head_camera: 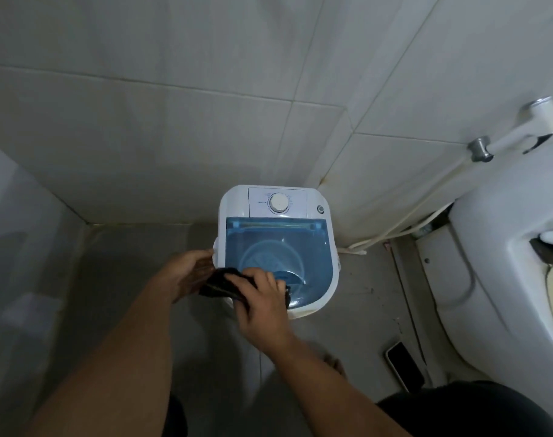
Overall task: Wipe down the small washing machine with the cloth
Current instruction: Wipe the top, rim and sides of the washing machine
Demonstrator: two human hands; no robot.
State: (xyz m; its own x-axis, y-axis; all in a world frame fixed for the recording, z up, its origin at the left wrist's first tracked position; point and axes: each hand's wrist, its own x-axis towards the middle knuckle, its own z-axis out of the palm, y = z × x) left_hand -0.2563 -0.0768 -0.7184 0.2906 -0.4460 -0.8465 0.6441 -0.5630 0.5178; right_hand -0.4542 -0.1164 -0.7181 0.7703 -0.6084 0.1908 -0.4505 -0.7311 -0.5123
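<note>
A small white washing machine (pixel 234 203) stands on the floor against the tiled wall, with a see-through blue lid (pixel 300 247) and a round white dial (pixel 279 202) at its back. A dark cloth (pixel 220 287) lies over the machine's near left corner. My right hand (pixel 261 302) presses on top of the cloth at the lid's front edge. My left hand (pixel 190 272) grips the cloth's left end beside the machine's left side.
A white toilet (pixel 489 257) fills the right side, with a spray handle (pixel 527 127) and hose on the wall above it. A phone (pixel 404 364) lies on the floor near the toilet base. My bare foot (pixel 335 362) shows below the machine.
</note>
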